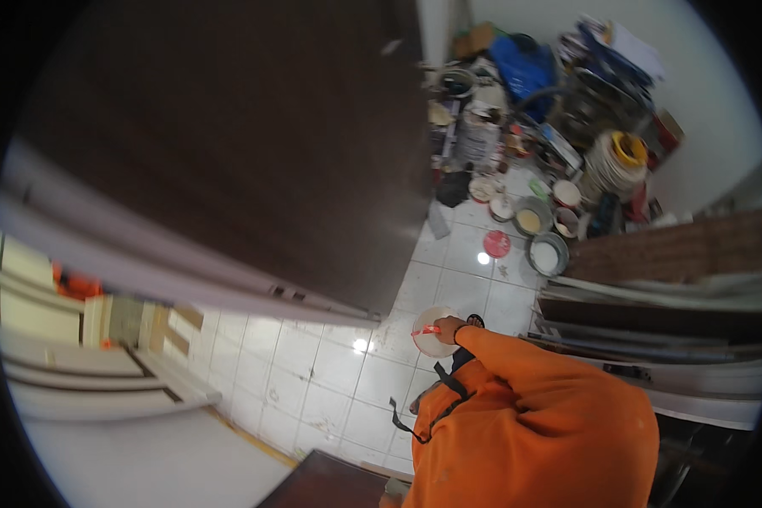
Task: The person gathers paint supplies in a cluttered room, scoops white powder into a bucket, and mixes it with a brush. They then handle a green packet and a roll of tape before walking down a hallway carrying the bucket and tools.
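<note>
Right hand (449, 329) closed round red handle (426, 330) of white bucket (436, 345); can't tell if lifted. Left hand (389, 501) mostly cut off, grip unclear. Step: probably bucket carrying; next move calls for keeping it level, clear of dark door (271, 161). Open tiles (330, 372) leftward; pails (559, 267), boards (669, 250) crowd opposite.

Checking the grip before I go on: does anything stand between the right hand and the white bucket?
Nothing visible does: the right hand is on the red handle of the white bucket. The dark strap by the orange clothing shows lower in the picture, not between hand and bucket.
</note>
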`<action>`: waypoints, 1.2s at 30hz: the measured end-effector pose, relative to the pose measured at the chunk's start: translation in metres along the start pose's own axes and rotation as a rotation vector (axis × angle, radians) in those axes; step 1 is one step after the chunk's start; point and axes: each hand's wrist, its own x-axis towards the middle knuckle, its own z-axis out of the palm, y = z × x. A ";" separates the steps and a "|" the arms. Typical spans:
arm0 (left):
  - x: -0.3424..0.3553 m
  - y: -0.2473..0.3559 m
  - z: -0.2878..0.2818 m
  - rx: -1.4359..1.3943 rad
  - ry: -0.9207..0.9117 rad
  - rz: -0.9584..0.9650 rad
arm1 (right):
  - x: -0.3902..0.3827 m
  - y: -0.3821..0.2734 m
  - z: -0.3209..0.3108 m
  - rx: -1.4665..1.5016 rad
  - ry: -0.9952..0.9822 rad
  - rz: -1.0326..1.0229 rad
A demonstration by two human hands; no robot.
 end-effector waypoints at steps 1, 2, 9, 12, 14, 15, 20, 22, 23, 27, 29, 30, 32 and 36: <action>0.008 0.023 -0.020 0.128 -0.014 0.021 | 0.000 0.015 -0.010 0.037 0.008 0.020; 0.017 0.050 -0.038 0.257 -0.027 0.044 | -0.003 0.031 -0.019 0.074 0.007 0.050; 0.064 0.380 0.015 -0.189 -0.092 0.466 | -0.006 0.154 -0.112 0.345 0.116 0.330; 0.028 0.517 0.080 -0.567 -0.313 0.584 | -0.011 0.195 -0.133 0.457 0.210 0.404; -0.011 0.597 0.116 -0.376 -0.394 0.753 | -0.010 0.220 -0.149 0.525 0.288 0.446; -0.032 0.627 0.129 -0.240 -0.418 0.848 | -0.010 0.231 -0.154 0.553 0.309 0.414; -0.099 0.765 0.200 -0.266 -0.631 0.734 | 0.000 0.304 -0.193 0.903 0.313 0.502; -0.105 0.819 0.229 -0.217 -0.639 0.658 | 0.013 0.335 -0.208 1.009 0.328 0.521; -0.103 0.851 0.248 -0.206 -0.671 0.648 | 0.027 0.351 -0.217 1.060 0.266 0.565; -0.078 0.974 0.343 -0.236 -0.729 0.687 | 0.074 0.407 -0.221 1.205 0.212 0.806; -0.056 1.045 0.402 -0.273 -0.654 0.752 | 0.096 0.431 -0.212 1.251 0.211 0.946; -0.043 1.083 0.426 -0.208 -0.641 0.781 | 0.113 0.441 -0.209 1.222 0.203 0.963; -0.023 1.161 0.483 -0.021 -0.649 0.824 | 0.144 0.463 -0.200 1.049 0.314 1.044; 0.005 1.281 0.588 0.380 -0.779 0.944 | 0.198 0.504 -0.179 1.408 0.128 1.067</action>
